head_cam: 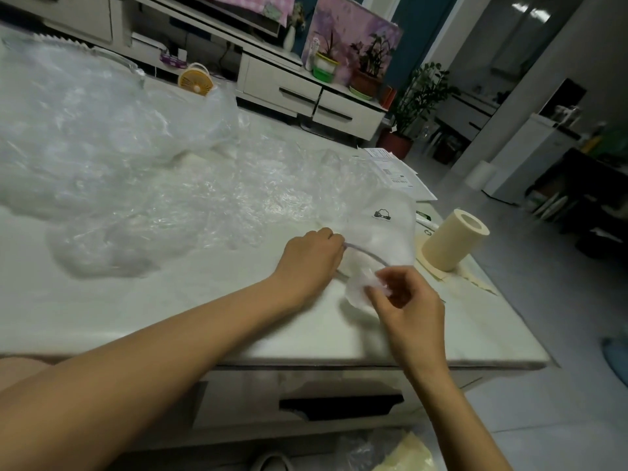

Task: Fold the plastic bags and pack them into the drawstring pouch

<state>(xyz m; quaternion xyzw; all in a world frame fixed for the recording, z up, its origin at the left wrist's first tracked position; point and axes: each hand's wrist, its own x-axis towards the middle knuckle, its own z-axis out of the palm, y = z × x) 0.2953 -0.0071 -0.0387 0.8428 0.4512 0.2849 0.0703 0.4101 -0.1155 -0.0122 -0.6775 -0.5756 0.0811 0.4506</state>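
My left hand [314,254] grips the drawstring pouch [384,226] by its cord, at the table's [170,300] near right. My right hand [404,300] pinches a folded plastic bag [360,287] at the mouth. Stretch the opening wide, then feed the bag in flat.

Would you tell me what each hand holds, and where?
The white fabric drawstring pouch: left hand grips its grey cord, right hand pinches its crumpled near rim.

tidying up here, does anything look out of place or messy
Yes: the unfolded plastic bags lie crumpled in a loose heap across the table, and the cream roll stands close to its right edge.
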